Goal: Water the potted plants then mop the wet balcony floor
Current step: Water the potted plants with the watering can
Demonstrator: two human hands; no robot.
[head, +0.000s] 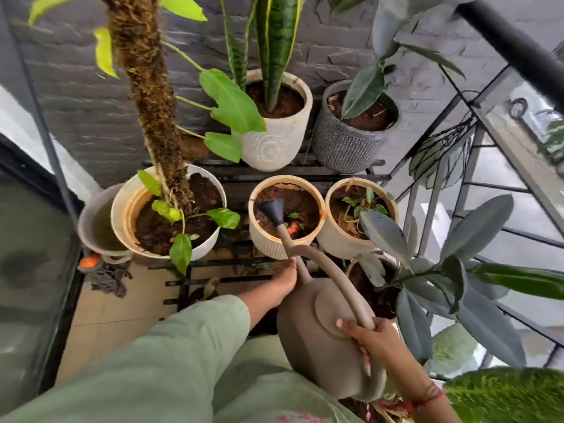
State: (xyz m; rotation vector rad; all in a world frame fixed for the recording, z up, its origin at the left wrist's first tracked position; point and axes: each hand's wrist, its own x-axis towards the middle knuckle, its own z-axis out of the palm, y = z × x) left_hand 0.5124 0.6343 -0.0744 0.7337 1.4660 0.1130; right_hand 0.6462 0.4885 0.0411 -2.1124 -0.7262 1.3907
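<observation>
A brown watering can (323,337) is tilted forward, its black rose head (273,210) over the soil of a small cream pot (285,239) in the front row. My right hand (378,340) is closed around the can's curved handle. My left hand (283,283) rests against the can's spout near its base, partly hidden behind it. Left of that pot stands a large cream pot (171,215) with a moss pole plant. To its right is another cream pot (360,218) with small leaves.
A white pot with a snake plant (277,123) and a grey textured pot (351,132) stand on the black metal rack (305,178) at the back. A rubber plant (433,279) spreads at right beside the railing (488,123). A mop head (110,279) lies on the tiled floor at left.
</observation>
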